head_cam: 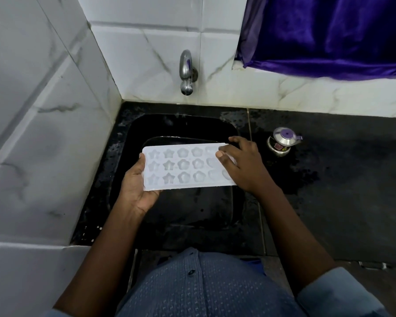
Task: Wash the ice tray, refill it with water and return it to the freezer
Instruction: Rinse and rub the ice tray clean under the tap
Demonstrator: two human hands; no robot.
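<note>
A white plastic ice tray [183,167] with star, flower and heart shaped cells is held level over the black sink [133,133]. My left hand [137,186] grips its left end, palm under the tray and thumb on the rim. My right hand [242,163] lies over the right end with fingers spread, the thumb pressing on the top face. A steel tap [186,72] sticks out of the tiled wall above the sink; no water runs from it. Whether the cells hold water I cannot tell.
A small steel pot with a purple knob [282,141] stands on the wet black counter [341,191] right of the sink. White marble-look tiled walls [44,133] close in at left and behind. A purple curtain [329,35] hangs at upper right.
</note>
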